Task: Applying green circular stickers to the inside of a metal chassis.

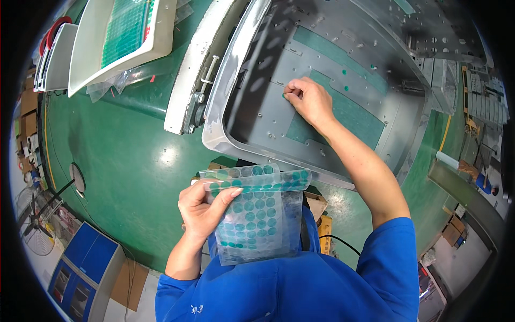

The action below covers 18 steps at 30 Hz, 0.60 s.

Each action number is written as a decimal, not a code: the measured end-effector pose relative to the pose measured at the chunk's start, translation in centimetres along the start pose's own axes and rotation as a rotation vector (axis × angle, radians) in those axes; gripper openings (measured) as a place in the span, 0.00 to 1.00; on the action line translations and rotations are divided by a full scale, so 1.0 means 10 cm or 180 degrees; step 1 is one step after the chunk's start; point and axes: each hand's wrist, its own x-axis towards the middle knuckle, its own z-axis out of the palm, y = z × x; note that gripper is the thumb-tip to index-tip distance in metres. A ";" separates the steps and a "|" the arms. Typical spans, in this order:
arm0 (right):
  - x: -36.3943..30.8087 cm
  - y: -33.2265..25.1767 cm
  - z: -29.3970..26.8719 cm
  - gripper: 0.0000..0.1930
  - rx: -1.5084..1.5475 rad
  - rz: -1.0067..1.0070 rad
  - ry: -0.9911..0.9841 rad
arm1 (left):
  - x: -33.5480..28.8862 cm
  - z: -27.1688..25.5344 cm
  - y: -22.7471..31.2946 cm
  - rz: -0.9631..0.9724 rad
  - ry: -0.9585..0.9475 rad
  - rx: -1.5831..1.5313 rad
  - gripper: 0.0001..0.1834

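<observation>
My left hand (pixel 201 209) grips a clear sheet of round green stickers (pixel 256 214) between thumb and fingers. The sheet's top edge curls over, and it hangs in front of my body. Over the inside of a grey metal housing (pixel 322 169), my right hand (pixel 311 101) is closed in a pinch. A small green round sticker (pixel 285 96) shows at its fingertips, close to the panel. Green film patches (pixel 354 121) cover parts of that panel beside my right hand. Two green dots sit farther back, one of them a round sticker (pixel 346 88) on the bare metal.
A white bin (pixel 83 67) holding green sheets stands at the upper left. Between it and the housing runs a white metal bar (pixel 188 80) with bolts. A floor fan (pixel 37 222) and a blue cabinet (pixel 86 263) stand at the left. At the far right is another person (pixel 485 184).
</observation>
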 end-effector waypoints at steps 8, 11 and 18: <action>0.18 0.07 -0.07 0.13 0.0084 0.0557 -0.0347 | -0.02 -0.02 0.01 -0.0083 0.0028 0.0082 0.09; 0.26 -0.02 -0.11 0.12 -0.0164 0.0671 -0.0352 | 0.01 -0.02 0.06 -0.0137 0.0105 -0.0021 0.08; -0.55 -0.53 -0.91 0.10 0.1895 -0.1250 -0.1040 | 0.11 -0.05 0.21 0.0244 0.0148 -0.0042 0.06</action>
